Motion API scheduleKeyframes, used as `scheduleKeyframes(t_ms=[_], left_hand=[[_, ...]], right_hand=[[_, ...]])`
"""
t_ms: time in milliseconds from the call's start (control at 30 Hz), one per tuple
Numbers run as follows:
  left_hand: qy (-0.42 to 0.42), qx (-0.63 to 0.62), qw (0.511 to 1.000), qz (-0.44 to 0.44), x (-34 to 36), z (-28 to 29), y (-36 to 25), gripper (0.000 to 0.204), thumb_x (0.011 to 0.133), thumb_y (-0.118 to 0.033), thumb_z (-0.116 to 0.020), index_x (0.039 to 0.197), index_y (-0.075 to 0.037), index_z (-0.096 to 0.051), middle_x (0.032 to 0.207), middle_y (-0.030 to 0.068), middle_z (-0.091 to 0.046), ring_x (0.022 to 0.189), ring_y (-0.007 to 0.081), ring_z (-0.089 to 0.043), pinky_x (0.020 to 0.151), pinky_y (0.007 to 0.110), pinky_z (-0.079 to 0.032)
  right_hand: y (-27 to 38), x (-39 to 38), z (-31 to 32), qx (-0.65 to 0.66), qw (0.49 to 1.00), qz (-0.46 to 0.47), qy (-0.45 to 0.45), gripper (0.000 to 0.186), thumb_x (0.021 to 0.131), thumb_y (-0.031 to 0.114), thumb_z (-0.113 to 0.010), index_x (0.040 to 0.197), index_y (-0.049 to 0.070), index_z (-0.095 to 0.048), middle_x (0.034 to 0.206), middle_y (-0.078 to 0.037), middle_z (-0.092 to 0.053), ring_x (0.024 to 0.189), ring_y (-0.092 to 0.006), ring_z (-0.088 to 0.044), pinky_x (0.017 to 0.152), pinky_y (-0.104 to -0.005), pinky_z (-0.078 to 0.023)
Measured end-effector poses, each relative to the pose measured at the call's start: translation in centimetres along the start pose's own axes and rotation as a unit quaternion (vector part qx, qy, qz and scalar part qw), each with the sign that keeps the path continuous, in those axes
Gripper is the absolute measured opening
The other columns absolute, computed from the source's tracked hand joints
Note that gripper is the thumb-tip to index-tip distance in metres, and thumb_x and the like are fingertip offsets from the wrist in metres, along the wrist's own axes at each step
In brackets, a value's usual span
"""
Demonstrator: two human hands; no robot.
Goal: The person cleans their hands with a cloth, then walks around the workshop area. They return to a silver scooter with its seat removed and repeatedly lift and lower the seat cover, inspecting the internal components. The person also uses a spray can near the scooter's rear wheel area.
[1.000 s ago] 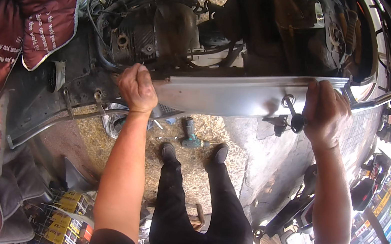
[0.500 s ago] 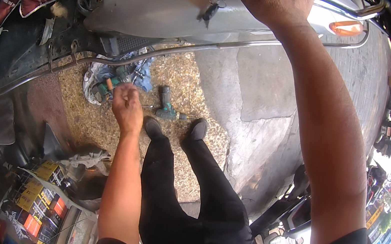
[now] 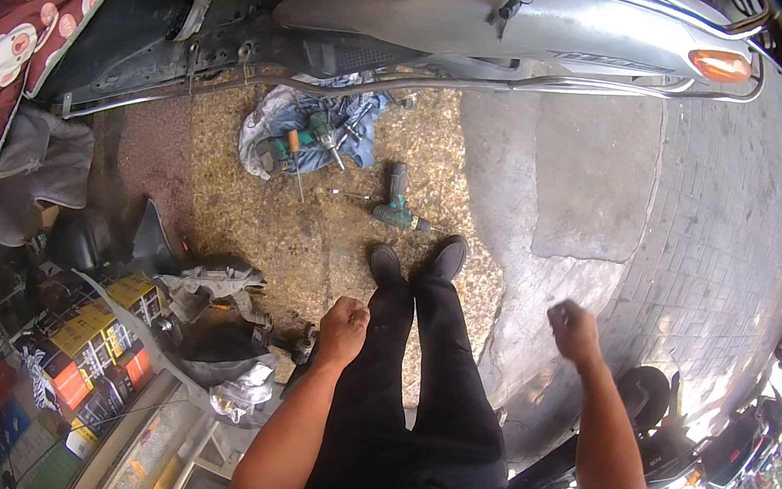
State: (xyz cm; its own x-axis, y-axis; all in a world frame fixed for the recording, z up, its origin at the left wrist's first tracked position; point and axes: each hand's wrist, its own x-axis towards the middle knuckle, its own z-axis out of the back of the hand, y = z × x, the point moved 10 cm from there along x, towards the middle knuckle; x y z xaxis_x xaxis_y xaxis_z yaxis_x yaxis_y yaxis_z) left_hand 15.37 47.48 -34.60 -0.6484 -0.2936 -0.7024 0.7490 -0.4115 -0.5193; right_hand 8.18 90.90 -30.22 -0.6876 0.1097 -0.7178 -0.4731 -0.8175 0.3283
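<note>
Both hands hung free above the ground. The left hand point(image 3: 345, 324) was curled into a loose fist, fingers pressed together, holding nothing, near the black trouser legs point(image 3: 413, 369). The right hand point(image 3: 574, 331) was likewise closed and empty. Farther off, a green cordless drill point(image 3: 394, 205) lay on the gravel, right of a blue rag point(image 3: 278, 121) bearing tools, beneath the silver scooter point(image 3: 506, 14).

2 hands: left hand point(image 3: 345, 322) and right hand point(image 3: 573, 331), both fisted, empty. 2 black shoes point(image 3: 415, 263) at 12 o'clock of the hands. 1 cordless drill point(image 3: 396, 200) on ground at 12. 1 blue rag point(image 3: 300, 120) at 11 w/ approx 3 tools on it, 1 orange-handled screwdriver point(image 3: 294, 149) among them. 1 silver scooter point(image 3: 507, 9) at 12. 1 orange indicator lamp point(image 3: 720, 64) at 1.
</note>
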Motion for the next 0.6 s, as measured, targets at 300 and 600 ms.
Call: scheduleKeyframes(t_ms=[300,600], left_hand=[[-0.046,0.066,0.995,0.056,-0.8,7.6,6.2,0.022,0.083,-0.022,-0.06,0.091,-0.002,-0.064,0.084,0.0164,-0.068,0.081,0.031,-0.066,0.076,0.039,-0.051],[0.003,-0.003,0.999,0.054,-2.6,4.6,4.2,0.021,0.085,-0.023,-0.06,0.089,-0.002,-0.064,0.084,0.0138,-0.069,0.08,0.0272,-0.067,0.076,0.036,-0.051]], right_hand=[[-9.2,-12.7,-10.6,0.055,0.979,-0.134,0.145,0.033,0.085,0.033,-0.065,0.09,0.001,-0.068,0.082,-0.017,-0.07,0.074,-0.028,-0.068,0.071,-0.0381,-0.053],[2.2,-9.3,-7.9,0.185,0.97,-0.079,0.136,0.026,0.091,0.023,-0.062,0.096,-0.003,-0.064,0.074,-0.01,-0.068,0.062,-0.0148,-0.064,0.06,-0.0296,-0.051]])
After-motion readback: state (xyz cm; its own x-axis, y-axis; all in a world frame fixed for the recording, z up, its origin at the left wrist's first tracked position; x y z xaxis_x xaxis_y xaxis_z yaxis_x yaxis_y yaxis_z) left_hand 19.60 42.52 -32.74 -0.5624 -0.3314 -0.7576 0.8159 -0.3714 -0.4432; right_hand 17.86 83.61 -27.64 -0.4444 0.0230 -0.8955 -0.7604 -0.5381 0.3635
